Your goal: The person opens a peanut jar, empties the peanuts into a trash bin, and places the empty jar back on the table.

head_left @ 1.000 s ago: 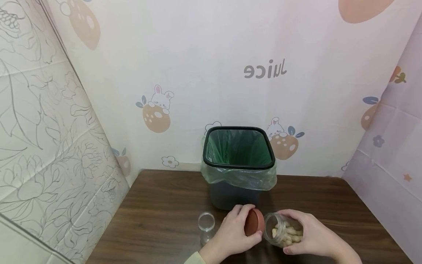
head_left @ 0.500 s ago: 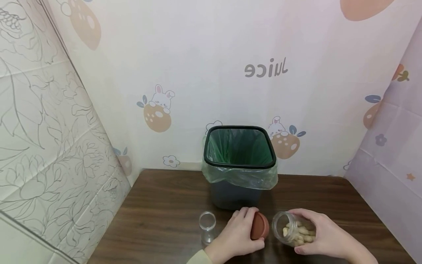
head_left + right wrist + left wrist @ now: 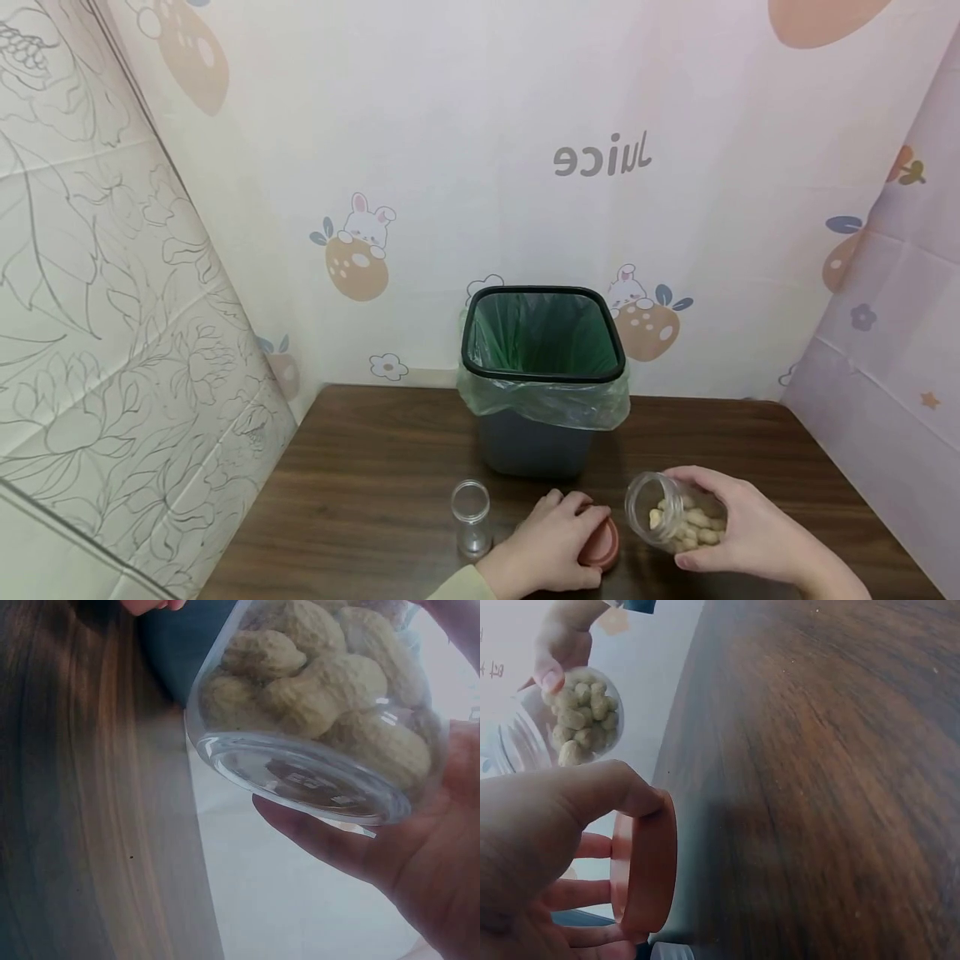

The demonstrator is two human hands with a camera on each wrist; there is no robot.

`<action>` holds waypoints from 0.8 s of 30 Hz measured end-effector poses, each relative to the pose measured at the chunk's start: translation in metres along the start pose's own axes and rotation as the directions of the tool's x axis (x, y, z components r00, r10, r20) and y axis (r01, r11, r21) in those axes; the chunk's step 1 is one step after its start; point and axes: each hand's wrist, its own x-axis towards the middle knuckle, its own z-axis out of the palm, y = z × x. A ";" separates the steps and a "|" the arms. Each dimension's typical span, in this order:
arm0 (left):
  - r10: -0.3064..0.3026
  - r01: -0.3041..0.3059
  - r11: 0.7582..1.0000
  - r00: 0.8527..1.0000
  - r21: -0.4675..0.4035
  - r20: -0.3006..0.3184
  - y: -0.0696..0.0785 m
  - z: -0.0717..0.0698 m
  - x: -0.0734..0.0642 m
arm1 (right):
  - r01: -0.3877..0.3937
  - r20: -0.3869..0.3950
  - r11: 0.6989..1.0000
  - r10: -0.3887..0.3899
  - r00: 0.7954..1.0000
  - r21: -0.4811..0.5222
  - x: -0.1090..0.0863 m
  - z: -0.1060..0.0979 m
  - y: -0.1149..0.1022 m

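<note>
My left hand (image 3: 546, 542) grips a round reddish-brown jar lid (image 3: 602, 546), low over the table in front of the bin. In the left wrist view the lid (image 3: 654, 862) stands on edge between thumb and fingers, its rim close to the wood. To the right, my right hand (image 3: 761, 533) holds a clear jar (image 3: 639, 500) tilted, with its uncovered mouth facing left toward the lid. Peanuts in their shells (image 3: 699, 529) lie inside. The right wrist view shows the jar's thick base (image 3: 307, 780) and my thumb curving below it.
A dark bin (image 3: 534, 446) lined with a pale green bag stands behind my hands, against the patterned cloth wall (image 3: 450, 208). Left of my left hand stands a small clear uncovered jar (image 3: 472, 525). All stand on a dark wood table (image 3: 360, 483).
The right hand has carried the peanut jar to the right, away from the lid. The left hand has moved slightly right and lowered the lid, turning its flat face upward.
</note>
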 end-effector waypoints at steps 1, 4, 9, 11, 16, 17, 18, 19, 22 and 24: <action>-0.002 0.002 1.000 1.000 0.011 0.002 0.001 0.000 0.000 | 0.001 -0.004 1.000 -0.001 1.000 -0.003 0.000 0.000 -0.001; -0.007 0.007 0.999 1.000 0.041 0.005 0.003 0.000 0.001 | 0.008 -0.017 1.000 -0.008 1.000 -0.010 0.002 0.000 -0.003; -0.022 0.022 0.999 1.000 0.048 0.013 0.006 0.004 0.002 | 0.018 -0.029 1.000 -0.018 0.999 -0.016 0.004 0.000 -0.005; -0.026 0.026 0.999 1.000 0.047 0.015 0.006 0.005 0.002 | 0.026 -0.038 0.999 -0.027 0.999 -0.023 0.005 0.000 -0.006; -0.024 0.023 0.998 0.999 0.057 0.023 0.007 0.007 0.004 | 0.052 -0.069 0.998 -0.055 0.996 -0.047 0.007 -0.002 -0.008; -0.021 0.019 0.998 0.999 0.060 0.024 0.007 0.007 0.004 | 0.055 -0.073 0.997 -0.059 0.996 -0.049 0.007 -0.003 -0.009; -0.017 0.016 0.998 1.000 0.064 0.023 0.008 0.007 0.004 | 0.057 -0.077 0.997 -0.061 0.995 -0.053 0.007 -0.003 -0.009; -0.013 0.012 0.998 1.000 0.069 0.021 0.008 0.008 0.004 | 0.058 -0.080 0.997 -0.063 0.995 -0.058 0.008 -0.004 -0.010; -0.005 0.005 0.997 1.000 0.082 -0.001 0.008 0.008 0.003 | 0.057 -0.088 0.996 -0.062 0.994 -0.066 0.008 -0.006 -0.010; -0.001 0.002 0.996 1.000 0.085 -0.017 0.009 0.008 0.001 | 0.053 -0.090 0.996 -0.060 0.994 -0.072 0.008 -0.007 -0.011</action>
